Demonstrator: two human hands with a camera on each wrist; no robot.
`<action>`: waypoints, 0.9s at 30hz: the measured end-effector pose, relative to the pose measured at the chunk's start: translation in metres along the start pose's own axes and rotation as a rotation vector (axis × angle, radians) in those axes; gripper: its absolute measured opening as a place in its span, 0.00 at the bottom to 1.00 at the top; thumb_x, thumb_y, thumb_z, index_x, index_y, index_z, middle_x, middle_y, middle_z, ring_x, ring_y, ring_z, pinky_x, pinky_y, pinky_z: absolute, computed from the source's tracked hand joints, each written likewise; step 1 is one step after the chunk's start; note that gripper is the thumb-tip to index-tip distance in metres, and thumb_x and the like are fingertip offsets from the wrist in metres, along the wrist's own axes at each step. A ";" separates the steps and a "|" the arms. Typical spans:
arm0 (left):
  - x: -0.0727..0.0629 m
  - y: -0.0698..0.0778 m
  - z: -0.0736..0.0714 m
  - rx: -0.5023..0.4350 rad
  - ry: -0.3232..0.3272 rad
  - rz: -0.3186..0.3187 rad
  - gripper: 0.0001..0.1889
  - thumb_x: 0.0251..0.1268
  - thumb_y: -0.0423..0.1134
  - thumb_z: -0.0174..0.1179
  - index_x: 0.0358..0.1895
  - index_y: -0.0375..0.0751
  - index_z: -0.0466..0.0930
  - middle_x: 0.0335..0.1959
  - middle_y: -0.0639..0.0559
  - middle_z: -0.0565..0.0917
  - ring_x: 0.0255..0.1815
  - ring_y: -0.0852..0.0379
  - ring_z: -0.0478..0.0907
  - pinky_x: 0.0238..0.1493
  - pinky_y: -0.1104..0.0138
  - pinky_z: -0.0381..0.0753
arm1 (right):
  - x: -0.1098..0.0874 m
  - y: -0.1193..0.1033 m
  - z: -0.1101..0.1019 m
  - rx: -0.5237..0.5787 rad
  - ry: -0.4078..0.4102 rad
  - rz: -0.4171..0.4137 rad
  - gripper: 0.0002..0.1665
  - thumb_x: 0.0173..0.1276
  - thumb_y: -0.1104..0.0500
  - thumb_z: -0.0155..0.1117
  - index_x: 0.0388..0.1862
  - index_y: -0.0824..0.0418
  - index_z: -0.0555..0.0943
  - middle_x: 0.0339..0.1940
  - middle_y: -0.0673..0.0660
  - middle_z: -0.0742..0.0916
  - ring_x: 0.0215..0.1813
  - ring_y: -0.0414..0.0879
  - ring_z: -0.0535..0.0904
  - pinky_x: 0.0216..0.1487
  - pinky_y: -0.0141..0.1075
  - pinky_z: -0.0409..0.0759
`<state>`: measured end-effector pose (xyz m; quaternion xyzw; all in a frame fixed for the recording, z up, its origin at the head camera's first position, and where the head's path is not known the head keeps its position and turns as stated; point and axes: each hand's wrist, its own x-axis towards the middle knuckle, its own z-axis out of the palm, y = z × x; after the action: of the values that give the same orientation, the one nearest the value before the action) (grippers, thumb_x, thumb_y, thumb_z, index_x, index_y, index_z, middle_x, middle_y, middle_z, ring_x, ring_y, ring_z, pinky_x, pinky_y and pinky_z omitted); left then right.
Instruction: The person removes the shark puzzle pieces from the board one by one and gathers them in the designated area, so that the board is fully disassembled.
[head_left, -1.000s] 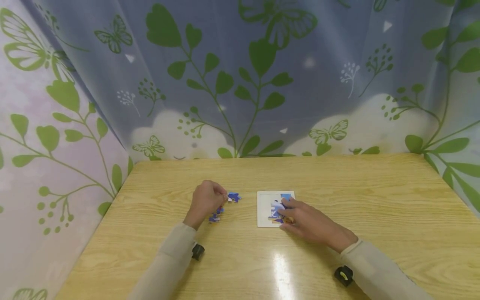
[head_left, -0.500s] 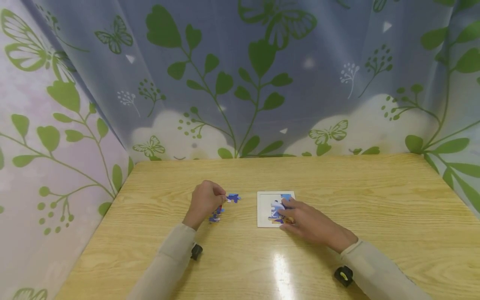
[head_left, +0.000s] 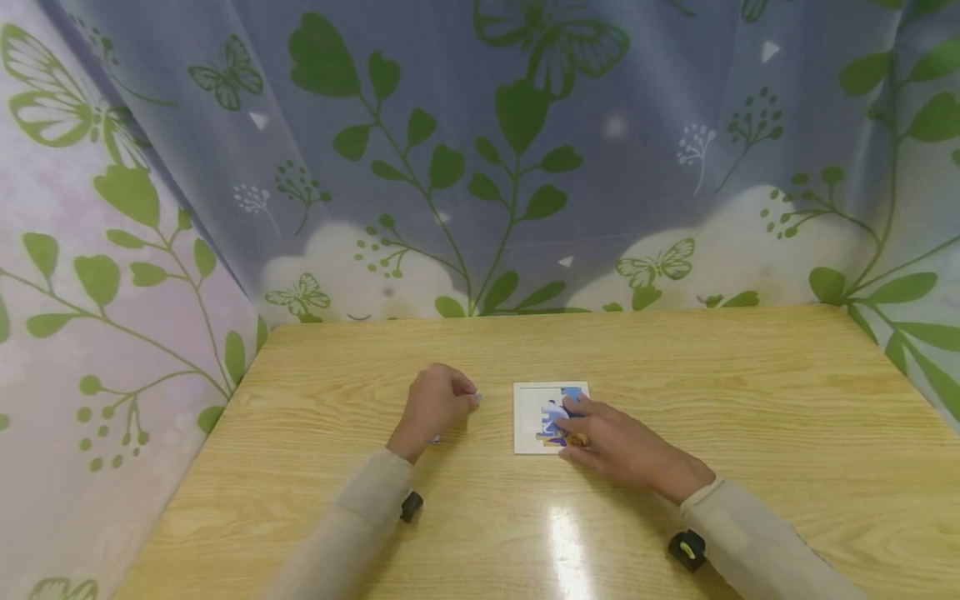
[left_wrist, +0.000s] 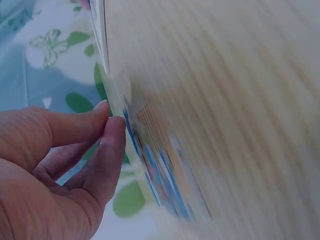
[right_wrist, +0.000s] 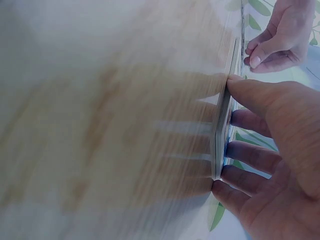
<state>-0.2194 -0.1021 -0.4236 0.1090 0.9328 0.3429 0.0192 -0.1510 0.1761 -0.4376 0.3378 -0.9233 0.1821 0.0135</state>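
A square white puzzle tray (head_left: 528, 417) lies on the table, with joined blue and yellow-brown jigsaw pieces (head_left: 553, 417) in its right part. My right hand (head_left: 622, 440) rests on the tray's right side, fingers spread over the pieces and thumb at the near edge; it covers part of the picture. Left of the tray, my left hand (head_left: 435, 408) pinches thumb and forefinger together on a small blue-white puzzle piece (head_left: 477, 399), mostly hidden by the fingertips. Loose puzzle pieces (left_wrist: 167, 182) lie beneath that hand, blurred in the left wrist view.
The wooden table (head_left: 675, 358) runs back to a blue curtain (head_left: 480, 167) printed with green leaves and butterflies. A patterned cloth (head_left: 112, 333) hangs along the left side. Black wrist cameras (head_left: 687, 550) sit under both sleeves.
My left hand has shifted right, over the loose piece nearest the tray, and now hides most of the loose pieces. The right hand and the tray have stayed in place.
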 end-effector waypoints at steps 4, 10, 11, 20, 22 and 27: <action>0.002 0.014 0.010 0.014 -0.036 0.044 0.03 0.58 0.30 0.73 0.35 0.35 0.90 0.33 0.47 0.89 0.36 0.52 0.86 0.41 0.59 0.85 | 0.000 0.000 0.000 0.008 -0.005 0.006 0.26 0.72 0.56 0.67 0.60 0.74 0.80 0.67 0.75 0.76 0.69 0.71 0.70 0.67 0.58 0.71; 0.005 0.036 0.025 0.019 -0.103 0.077 0.07 0.57 0.32 0.74 0.38 0.35 0.90 0.35 0.48 0.89 0.38 0.53 0.86 0.43 0.61 0.85 | 0.001 0.001 0.000 0.005 -0.002 -0.007 0.26 0.71 0.56 0.68 0.59 0.74 0.80 0.67 0.74 0.76 0.69 0.71 0.70 0.67 0.57 0.71; 0.006 0.039 0.027 0.017 -0.117 0.075 0.07 0.57 0.32 0.74 0.38 0.35 0.89 0.35 0.48 0.89 0.38 0.53 0.86 0.43 0.62 0.84 | 0.001 0.001 0.000 0.003 -0.001 -0.009 0.26 0.71 0.56 0.68 0.59 0.74 0.80 0.66 0.74 0.77 0.69 0.71 0.70 0.67 0.57 0.71; 0.010 0.057 0.047 0.052 -0.186 0.062 0.11 0.54 0.35 0.77 0.40 0.37 0.89 0.35 0.50 0.88 0.37 0.56 0.84 0.41 0.66 0.83 | 0.001 0.004 0.002 0.006 0.010 -0.033 0.25 0.71 0.57 0.68 0.59 0.74 0.81 0.64 0.72 0.79 0.69 0.69 0.71 0.66 0.57 0.72; 0.011 0.059 0.051 0.053 -0.201 0.059 0.12 0.53 0.35 0.77 0.41 0.37 0.89 0.36 0.50 0.88 0.37 0.56 0.83 0.41 0.67 0.82 | 0.001 0.005 0.001 0.008 0.014 -0.041 0.25 0.71 0.57 0.68 0.59 0.74 0.80 0.62 0.71 0.80 0.69 0.69 0.71 0.65 0.56 0.73; 0.012 0.062 0.056 0.022 -0.217 0.060 0.10 0.53 0.32 0.76 0.39 0.39 0.89 0.35 0.52 0.87 0.37 0.57 0.81 0.41 0.67 0.81 | 0.000 0.005 0.000 0.029 0.002 -0.034 0.26 0.72 0.58 0.68 0.62 0.72 0.79 0.66 0.75 0.76 0.69 0.71 0.70 0.65 0.57 0.73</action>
<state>-0.2128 -0.0181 -0.4262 0.1734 0.9253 0.3194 0.1086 -0.1542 0.1792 -0.4389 0.3534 -0.9147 0.1955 0.0129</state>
